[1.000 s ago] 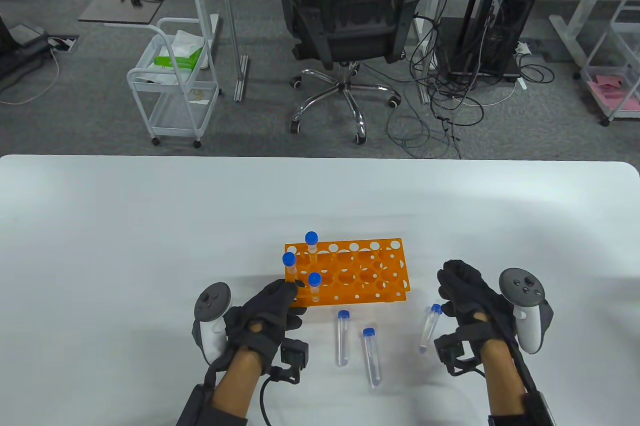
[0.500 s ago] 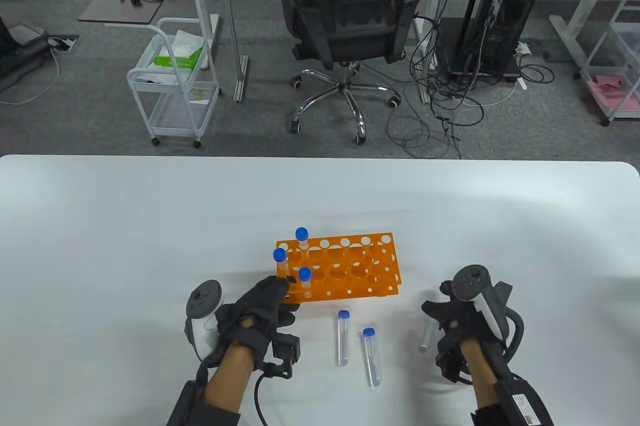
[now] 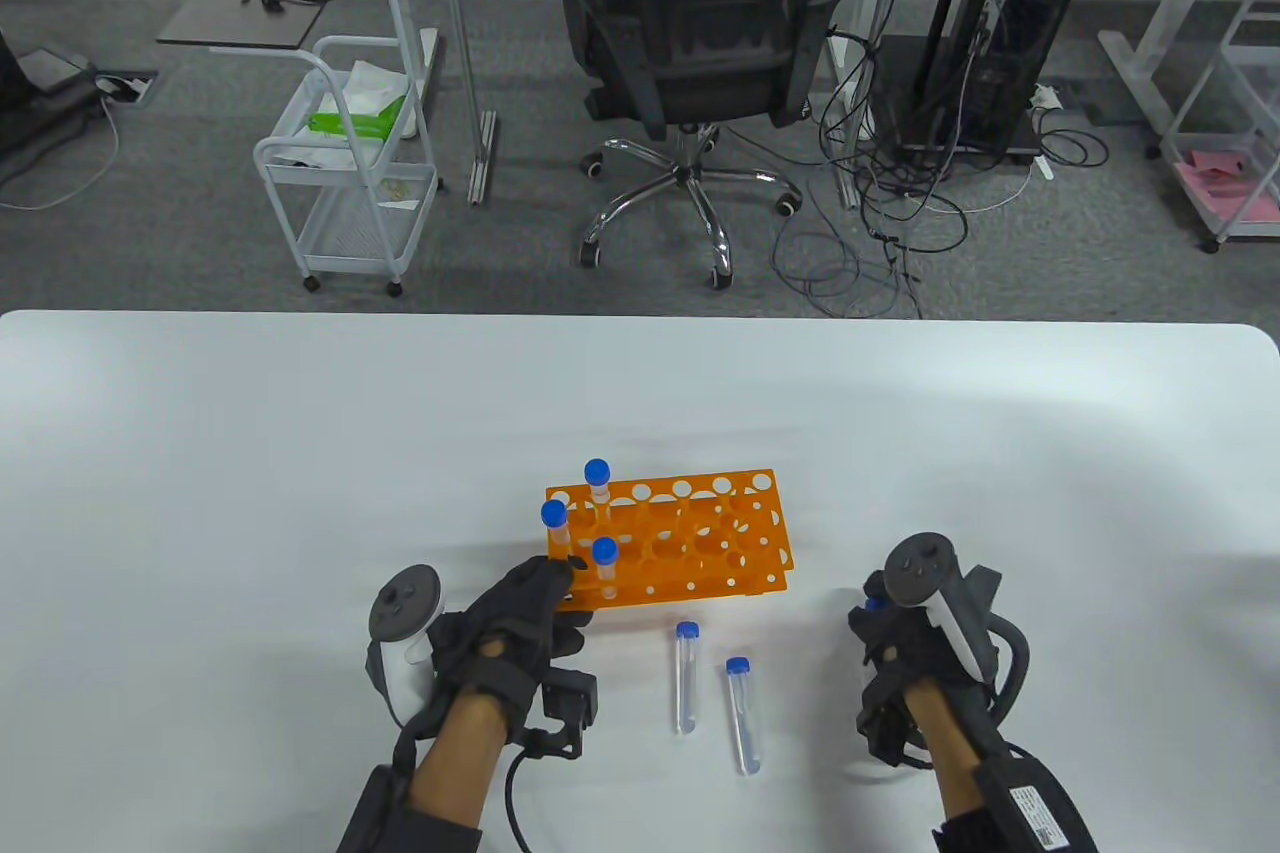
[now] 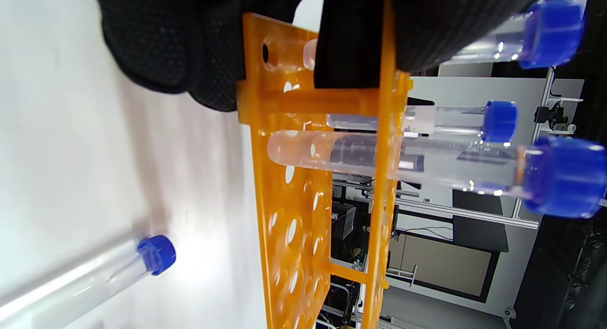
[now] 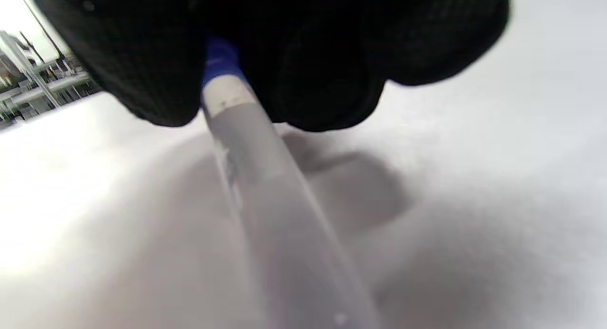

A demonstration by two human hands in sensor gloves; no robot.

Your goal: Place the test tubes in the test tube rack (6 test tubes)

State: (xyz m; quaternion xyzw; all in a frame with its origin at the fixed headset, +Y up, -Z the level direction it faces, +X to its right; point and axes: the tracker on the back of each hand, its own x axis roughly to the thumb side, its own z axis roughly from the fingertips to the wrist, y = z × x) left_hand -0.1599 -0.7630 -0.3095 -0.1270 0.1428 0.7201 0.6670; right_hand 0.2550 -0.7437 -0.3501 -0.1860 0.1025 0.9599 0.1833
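The left hand point(image 3: 520, 618) grips the near left corner of the orange rack point(image 3: 700, 543), its fingers point(image 4: 360, 40) wrapped over the rack's end plate in the left wrist view. Three blue-capped tubes stand upright in holes at that same left end: the far tube point(image 3: 597, 481), the left tube point(image 3: 554, 523) and the near tube point(image 3: 604, 563), all just beside the gripping fingers.

The right hand point(image 3: 905, 653) is well to the right of the rack, curled over and pinching a fourth tube point(image 5: 256, 177) just below its blue cap; the tube slants away from the fingertips point(image 5: 327, 96) over the white worktop point(image 3: 300, 453), and whether its tip touches the surface cannot be told.

Two loose tubes lie on the worktop in front of the rack, between the hands: the nearer-rack tube point(image 3: 685, 678) and, just to its right, the outer tube point(image 3: 742, 715), apart from each other, caps pointing toward the rack.
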